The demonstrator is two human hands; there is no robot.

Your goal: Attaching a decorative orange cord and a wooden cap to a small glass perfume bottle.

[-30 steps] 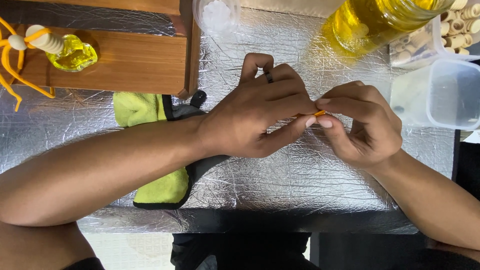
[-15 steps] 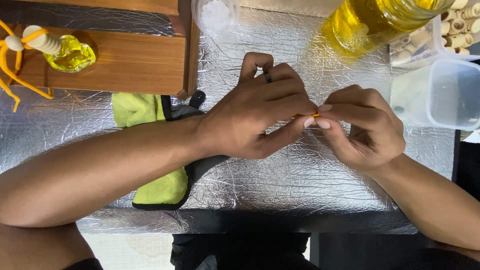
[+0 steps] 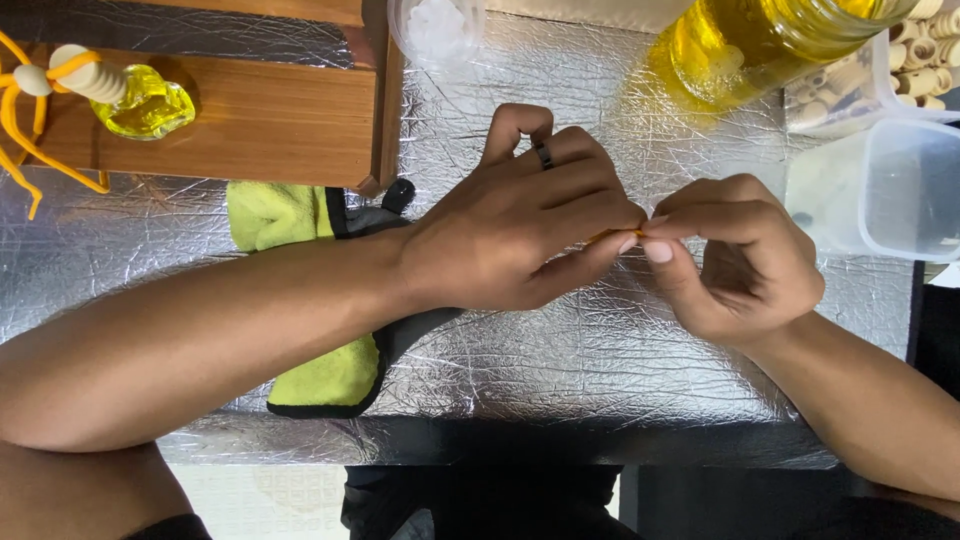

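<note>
My left hand [image 3: 520,225] and my right hand [image 3: 735,260] meet over the middle of the surface [image 3: 560,370], which is covered with crinkled silver foil. Between the fingertips of both hands I pinch a small orange piece [image 3: 610,236]; only a thin bit of it shows, so I cannot tell what exactly it is. The left hand closes on it with thumb and forefinger, and the right hand grasps its other end in the same way, with the other fingers curled in. There is a dark ring [image 3: 543,154] on one finger of my left hand. Under my left forearm, on the foil surface, lies a green and grey cloth [image 3: 290,215]. Behind this cloth stands a wooden board [image 3: 260,125], and on the board rests a small glass bottle with yellow liquid [image 3: 150,105], with a pale stopper and orange cord [image 3: 30,130] beside it. Far behind my hands, away from the cloth, is a big jar of yellow liquid [image 3: 770,40]. Just beside my right hand, on the side away from the cloth, stands a clear plastic container [image 3: 900,190].
</note>
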